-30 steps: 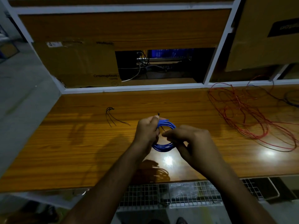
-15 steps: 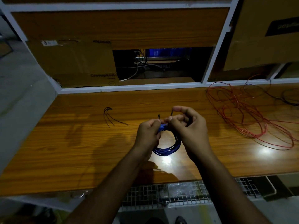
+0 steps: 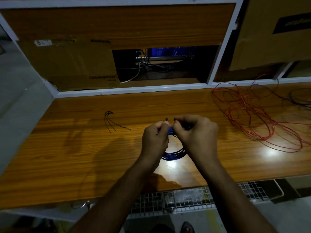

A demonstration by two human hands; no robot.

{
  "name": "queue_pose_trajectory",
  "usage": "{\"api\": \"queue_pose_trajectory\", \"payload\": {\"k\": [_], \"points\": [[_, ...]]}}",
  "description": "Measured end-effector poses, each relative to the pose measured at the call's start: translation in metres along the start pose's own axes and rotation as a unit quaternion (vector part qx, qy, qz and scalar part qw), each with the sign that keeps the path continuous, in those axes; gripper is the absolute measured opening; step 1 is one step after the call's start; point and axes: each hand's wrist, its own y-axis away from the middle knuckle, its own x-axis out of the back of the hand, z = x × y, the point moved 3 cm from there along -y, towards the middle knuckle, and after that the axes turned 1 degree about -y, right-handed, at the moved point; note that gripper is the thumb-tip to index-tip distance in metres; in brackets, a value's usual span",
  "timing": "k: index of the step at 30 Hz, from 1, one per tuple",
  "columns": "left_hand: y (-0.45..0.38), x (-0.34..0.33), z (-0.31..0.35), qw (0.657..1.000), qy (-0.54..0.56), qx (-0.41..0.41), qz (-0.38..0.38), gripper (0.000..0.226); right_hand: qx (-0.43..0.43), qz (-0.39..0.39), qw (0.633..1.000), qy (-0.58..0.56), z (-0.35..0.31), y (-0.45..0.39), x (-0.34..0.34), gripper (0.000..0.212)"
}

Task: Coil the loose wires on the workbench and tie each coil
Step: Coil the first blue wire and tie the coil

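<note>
A blue wire coil (image 3: 173,155) hangs between my hands above the wooden workbench (image 3: 84,148). My left hand (image 3: 155,140) grips the top of the coil, with a thin black tie end (image 3: 166,118) sticking up above its fingers. My right hand (image 3: 196,135) pinches the other part of the black tie right beside the coil's top. The hands hide most of the coil; only its lower arc and a bit at the top show. A loose tangle of red wire (image 3: 252,115) lies spread on the bench at the right.
Several spare black ties (image 3: 111,121) lie on the bench to the left of my hands. A dark loose wire (image 3: 301,100) sits at the far right edge. Cardboard boxes (image 3: 70,64) stand in the shelf behind. A wire mesh tray (image 3: 185,200) runs under the bench's front edge.
My right hand rose from the side of the coil to its top and closed its fingers on the tie. The coil now hangs lower between both hands.
</note>
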Motion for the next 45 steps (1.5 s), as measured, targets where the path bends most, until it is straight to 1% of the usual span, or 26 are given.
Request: {"api": "queue_pose_trajectory", "payload": {"k": [3,6,12,16,20,26,45], "points": [[0.001,0.000,0.001,1.000,0.001,-0.004,-0.003,0.028,0.002,-0.026,0.999,0.023,0.000,-0.004,0.000,0.019],[0.001,0.001,0.000,0.999,0.023,0.005,-0.025,0.027,-0.008,-0.046,0.999,0.024,0.001,-0.006,-0.001,0.018],[-0.001,0.003,-0.006,0.990,0.054,0.092,-0.090,0.031,-0.014,-0.058,0.998,0.000,0.004,-0.007,0.000,0.014],[-0.001,0.004,-0.005,0.985,0.095,0.111,-0.095,0.031,-0.020,-0.075,0.997,-0.005,0.002,-0.004,0.002,0.016],[0.000,0.002,-0.007,0.987,0.104,0.101,-0.069,0.028,-0.026,-0.081,0.996,-0.004,0.000,-0.004,0.004,0.017],[0.002,-0.003,-0.003,0.991,0.100,0.076,-0.052,0.026,-0.026,-0.048,0.998,0.028,-0.004,-0.006,0.006,0.011],[0.005,0.001,-0.001,1.000,0.009,0.002,-0.025,0.028,-0.007,-0.053,0.996,0.069,-0.007,-0.004,0.001,0.010]]}}
